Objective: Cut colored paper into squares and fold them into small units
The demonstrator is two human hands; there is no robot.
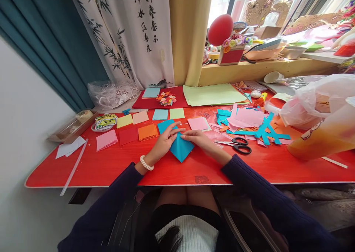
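Head view: the left hand (166, 140) and right hand (199, 139) each hold a narrow, pinching grip on the upper part of a folded blue paper (181, 151), at the near middle of the counter (111, 169). The sheet is probably light, crisp and easily creased, best taken by its edges. Brush characters, 水 among them, mark the white curtain (159, 30); the yellow-green label (105, 121) is illegible.

The blue paper sheet (181, 150), creased down its middle, has one corner pointing nearward; it sits left of the scissors (233, 144).
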